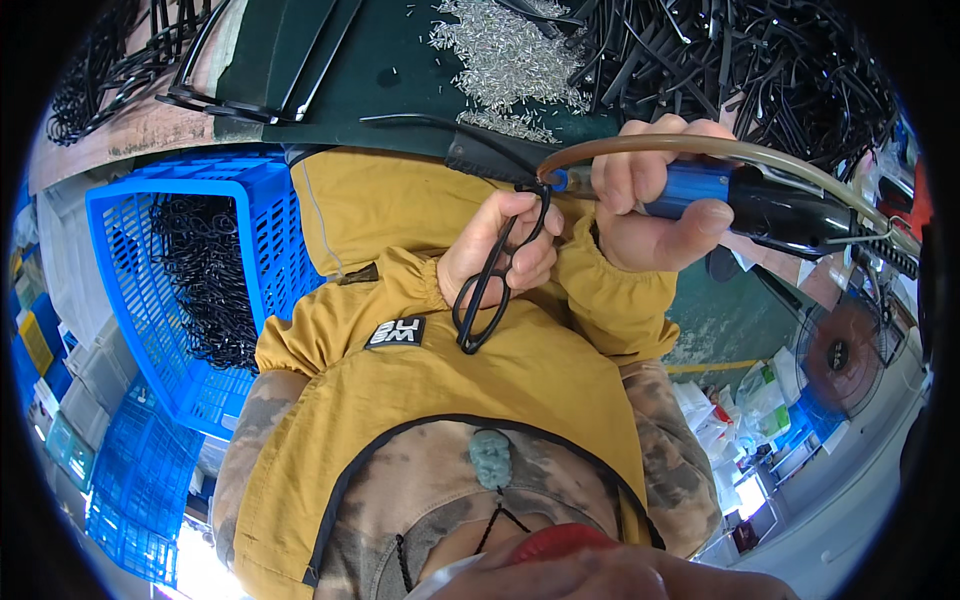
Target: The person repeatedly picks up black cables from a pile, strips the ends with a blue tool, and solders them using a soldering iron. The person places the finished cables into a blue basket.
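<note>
My left hand (504,244) pinches a black eyeglass frame (480,339) near one hinge. Its rims hang below my fingers, and a thin black temple (480,135) stretches up and left over the table edge. In my right hand (645,225) is a blue and black powered screwdriver (694,189), held sideways with its nose toward my left hand. The nose meets the frame at the hinge, or comes very close; the exact contact is too small to tell. A brown hose (697,144) arches over my right knuckles and ends beside the nose.
On the green mat (390,45) lie a heap of tiny metal screws (502,56) and a big pile of black temples (675,60). More black frames (225,111) rest at left. A blue basket (244,225) beside me holds black frame parts (202,292). A fan (836,356) stands at right.
</note>
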The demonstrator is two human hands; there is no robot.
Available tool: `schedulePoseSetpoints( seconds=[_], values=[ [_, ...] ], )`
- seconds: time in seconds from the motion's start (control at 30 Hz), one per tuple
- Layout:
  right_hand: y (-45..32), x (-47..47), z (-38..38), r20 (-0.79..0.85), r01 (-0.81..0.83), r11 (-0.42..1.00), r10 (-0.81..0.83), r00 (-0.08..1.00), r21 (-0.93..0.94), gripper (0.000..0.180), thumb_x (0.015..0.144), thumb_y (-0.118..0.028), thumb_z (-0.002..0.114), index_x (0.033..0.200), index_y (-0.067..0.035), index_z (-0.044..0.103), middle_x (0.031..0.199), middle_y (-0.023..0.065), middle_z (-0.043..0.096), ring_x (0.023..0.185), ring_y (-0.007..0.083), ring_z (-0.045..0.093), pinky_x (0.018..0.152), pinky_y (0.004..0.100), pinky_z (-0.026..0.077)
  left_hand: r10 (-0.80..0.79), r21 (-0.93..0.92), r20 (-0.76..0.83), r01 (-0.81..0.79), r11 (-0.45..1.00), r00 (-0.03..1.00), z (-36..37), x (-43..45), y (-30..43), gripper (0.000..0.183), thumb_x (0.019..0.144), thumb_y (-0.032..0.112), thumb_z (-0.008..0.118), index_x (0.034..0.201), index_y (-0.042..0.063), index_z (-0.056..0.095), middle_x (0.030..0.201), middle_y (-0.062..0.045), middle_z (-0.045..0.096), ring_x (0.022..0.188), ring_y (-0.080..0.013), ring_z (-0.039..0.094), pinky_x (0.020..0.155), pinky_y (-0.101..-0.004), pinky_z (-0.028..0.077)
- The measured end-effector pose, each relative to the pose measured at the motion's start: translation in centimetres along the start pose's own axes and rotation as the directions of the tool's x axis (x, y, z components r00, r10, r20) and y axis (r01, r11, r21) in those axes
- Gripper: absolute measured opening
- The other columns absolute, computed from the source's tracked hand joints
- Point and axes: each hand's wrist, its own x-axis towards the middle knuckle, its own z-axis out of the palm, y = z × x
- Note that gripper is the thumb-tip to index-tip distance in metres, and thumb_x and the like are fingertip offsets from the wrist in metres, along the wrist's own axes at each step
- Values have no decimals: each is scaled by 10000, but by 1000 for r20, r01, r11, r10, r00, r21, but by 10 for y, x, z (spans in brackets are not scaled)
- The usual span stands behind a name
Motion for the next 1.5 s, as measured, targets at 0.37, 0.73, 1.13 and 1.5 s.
schedulePoseSetpoints(
  seconds=[0.37, 0.73, 1.13, 1.5],
  values=[
    [-1, 21, -4, 245, -109, 986, 76, 967, 123, 509, 941, -574, 660, 1027, -107, 475, 734, -2, 502, 564, 97, 471, 456, 225, 392, -21, -9, 59, 22, 1000, 998, -12, 2, 0, 428, 1053, 425, 395, 1040, 64, 623, 579, -13, 520, 480, -148, 441, 485, -282, 356],
    [2, 61, -41, -18, 92, 995, -92, 996, 33, 375, 977, -540, 586, 1055, -174, 614, 741, 15, 558, 532, 128, 494, 442, 260, 358, 816, 604, 280, -754, 258, 505, 45, 4, 35, 267, 947, 266, 669, 1001, 58, 511, 810, -57, 499, 689, -180, 498, 693, -354, 463],
    [6, 33, -9, 104, -40, 992, 27, 994, 123, 493, 937, -448, 699, 1172, -51, 526, 724, 68, 557, 543, 136, 528, 447, 255, 390, 26, 49, 999, -674, -737, 44, -10, 26, 17, 287, 803, 184, 759, 925, 86, 519, 734, -27, 462, 634, -226, 465, 685, -372, 449],
    [14, 40, -13, 134, -199, 980, 196, 971, 13, 439, 984, -566, 564, 1046, -139, 480, 738, 18, 514, 510, 103, 459, 445, 233, 363, 49, 52, 999, -691, -721, 24, -15, 29, 19, 320, 767, 158, 769, 939, 83, 510, 728, -25, 460, 641, -225, 466, 700, -382, 448]
  ],
)
